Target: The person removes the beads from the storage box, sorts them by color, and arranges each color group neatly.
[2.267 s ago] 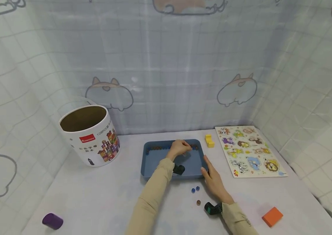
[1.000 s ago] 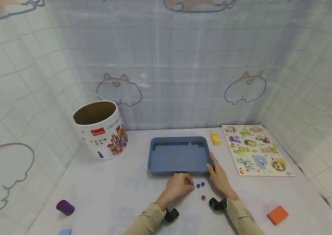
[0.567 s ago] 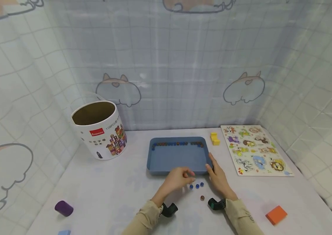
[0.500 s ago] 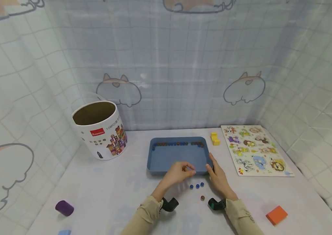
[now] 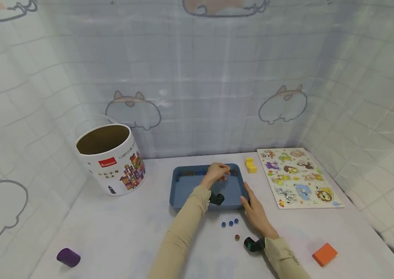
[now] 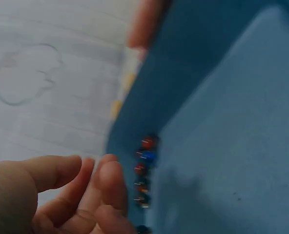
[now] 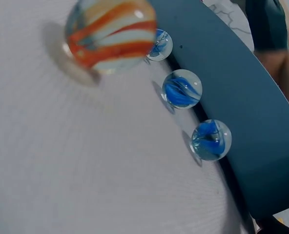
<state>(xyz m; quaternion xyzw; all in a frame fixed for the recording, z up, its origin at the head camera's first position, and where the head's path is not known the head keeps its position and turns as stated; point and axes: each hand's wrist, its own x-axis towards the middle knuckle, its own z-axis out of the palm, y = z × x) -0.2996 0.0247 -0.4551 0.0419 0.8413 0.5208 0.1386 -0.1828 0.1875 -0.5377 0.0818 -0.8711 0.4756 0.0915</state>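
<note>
My left hand (image 5: 215, 173) is over the back of the blue tray (image 5: 190, 195), fingers bent and thumb tip close to a fingertip. Any marble between them is hidden in both views. In the left wrist view, a row of red and blue marbles (image 6: 141, 185) lies along the tray wall beside these fingers (image 6: 111, 180). My right hand (image 5: 255, 213) rests its straight fingers against the tray's right side, thumb at the near corner. Three blue-swirled marbles (image 7: 182, 89) lie on the table before the tray's front wall. An orange-striped marble (image 7: 110, 36) sits nearer me.
A white bucket (image 5: 113, 166) stands back left. A yellow block (image 5: 250, 166) and an animal puzzle board (image 5: 301, 180) lie right of the tray. An orange block (image 5: 324, 254) is near right, a purple cylinder (image 5: 68, 257) near left.
My left hand has gone from the table beside the blue marbles, up over the tray's front edge, to the back row. The right hand stays at the tray's side. The head view has shifted slightly.
</note>
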